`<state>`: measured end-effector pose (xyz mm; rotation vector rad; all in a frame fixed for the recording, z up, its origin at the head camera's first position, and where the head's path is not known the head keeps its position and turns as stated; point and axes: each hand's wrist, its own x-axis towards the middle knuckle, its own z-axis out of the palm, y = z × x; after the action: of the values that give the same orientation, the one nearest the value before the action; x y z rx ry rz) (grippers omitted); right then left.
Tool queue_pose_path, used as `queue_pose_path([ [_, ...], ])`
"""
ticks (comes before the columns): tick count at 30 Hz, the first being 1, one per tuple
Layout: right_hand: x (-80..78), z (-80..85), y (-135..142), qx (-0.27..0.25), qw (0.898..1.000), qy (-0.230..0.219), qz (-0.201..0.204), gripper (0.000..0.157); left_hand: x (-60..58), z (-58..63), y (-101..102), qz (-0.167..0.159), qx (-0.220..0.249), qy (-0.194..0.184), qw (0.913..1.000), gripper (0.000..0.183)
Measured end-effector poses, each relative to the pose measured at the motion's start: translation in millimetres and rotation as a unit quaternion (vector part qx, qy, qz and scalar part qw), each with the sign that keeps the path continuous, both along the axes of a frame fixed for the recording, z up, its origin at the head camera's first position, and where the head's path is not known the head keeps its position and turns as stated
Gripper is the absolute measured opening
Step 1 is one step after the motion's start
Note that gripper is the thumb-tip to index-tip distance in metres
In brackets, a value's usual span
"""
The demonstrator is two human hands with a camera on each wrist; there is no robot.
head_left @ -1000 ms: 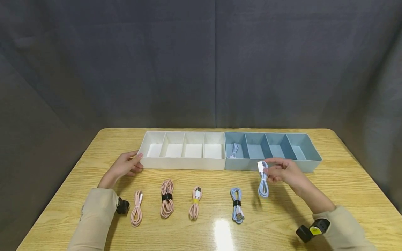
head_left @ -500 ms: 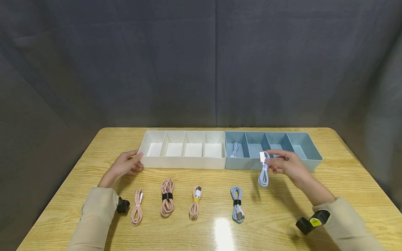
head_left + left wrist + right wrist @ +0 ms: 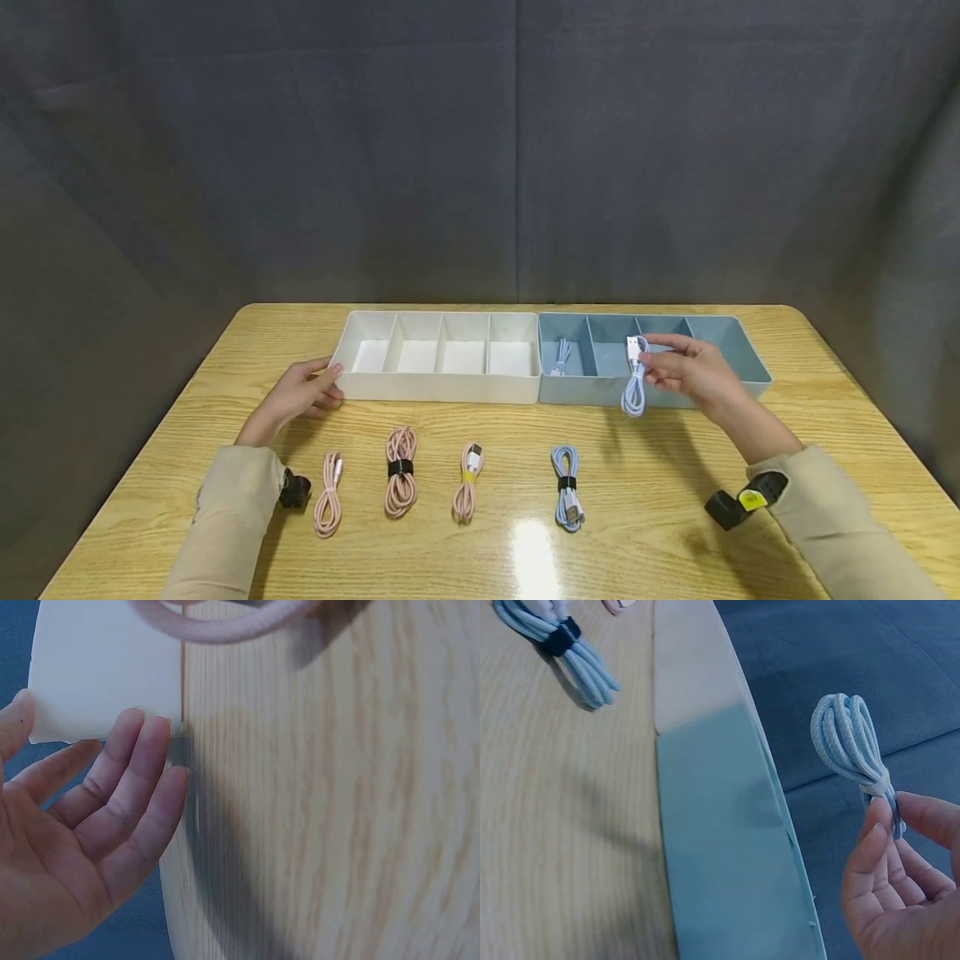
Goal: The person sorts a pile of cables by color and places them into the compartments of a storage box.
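A light-blue braided cable coiled into a long bundle with a white tie point(image 3: 634, 393) hangs in the person's right hand point(image 3: 693, 372), pinched between thumb and fingers near its white plug. Its long axis is close to upright, plug at the top, loops below. In the head view it lies just left of the right hand's fingertips and crosses the front wall and second compartment of the blue-grey plastic four-compartment tray point(image 3: 573, 391); how high it is above the rim I cannot tell. The right hand is far nearer to it than the left hand point(image 3: 302, 393), whose loosely extended fingers touch the left end of the white plastic four-compartment tray point(image 3: 435, 387) and hold no cable.

The two trays stand end to end. A smaller pale-blue cable bundle point(image 3: 562, 357) lies in the blue-grey tray's leftmost compartment. Nearer the person, on the light wood-grain tabletop point(image 3: 420, 567), are a blue cable with a black strap point(image 3: 562, 460) and three coiled pink cables point(image 3: 401, 497). A dark grey cloth point(image 3: 375, 167) hangs behind.
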<state>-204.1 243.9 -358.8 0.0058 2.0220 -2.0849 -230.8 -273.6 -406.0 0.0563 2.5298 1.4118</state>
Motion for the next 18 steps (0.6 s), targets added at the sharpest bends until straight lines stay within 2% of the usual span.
queue_pose_path([
  [6,-8.1,7.8,0,-0.013,1.000,0.001,-0.005,0.034,0.5,0.0,0,-0.001,0.000,0.001,1.0000,0.064],
  [9,-13.1,10.3,0,-0.012,1.000,0.001,-0.007,0.043,0.0,-0.5,0,0.000,-0.002,0.001,1.0000,0.063],
  [13,-19.3,11.7,1,0.009,1.000,0.002,-0.008,0.056,-1.1,-1.4,0,0.003,-0.005,0.000,1.0000,0.061],
  [18,-26.5,11.3,1,0.027,0.999,-0.005,-0.016,0.060,-1.5,-1.7,0,0.005,-0.005,0.002,1.0000,0.060],
])
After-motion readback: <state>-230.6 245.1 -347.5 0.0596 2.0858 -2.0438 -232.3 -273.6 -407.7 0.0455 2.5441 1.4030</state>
